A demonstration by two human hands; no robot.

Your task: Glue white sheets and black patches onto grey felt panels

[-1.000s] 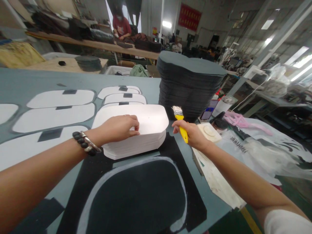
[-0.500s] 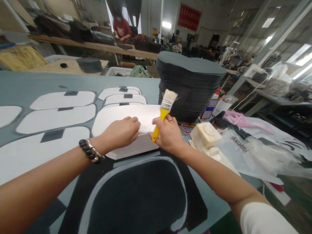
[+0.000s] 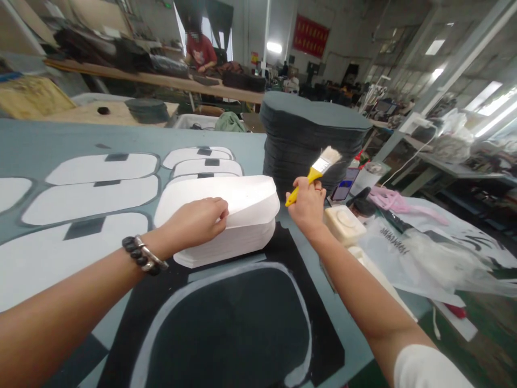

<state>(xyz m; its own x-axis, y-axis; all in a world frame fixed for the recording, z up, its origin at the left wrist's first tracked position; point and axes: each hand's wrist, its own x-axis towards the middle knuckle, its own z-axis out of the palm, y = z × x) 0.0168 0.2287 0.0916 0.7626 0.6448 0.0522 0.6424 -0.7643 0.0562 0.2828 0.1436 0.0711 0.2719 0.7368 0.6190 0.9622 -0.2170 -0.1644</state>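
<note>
My left hand, with a beaded bracelet at the wrist, is closed at the front edge of a white rounded sheet on top of a stack of white sheets. The sheet's front edge stands apart from the stack below. Held upright in my right hand is a paintbrush with a yellow handle and pale bristles, clear of the stack's right end. In front lies a dark rounded panel with a whitish band along its edge, on a black sheet.
Several white rounded pieces with dark patches lie on the left. A tall stack of dark pieces rises behind my right hand. To the right are a cream container, a phone and plastic bags. A person works at the back.
My right hand has moved right with the paintbrush, away from the white stack, and the brush leans further right. My left hand has stayed almost in place on the top sheet.
</note>
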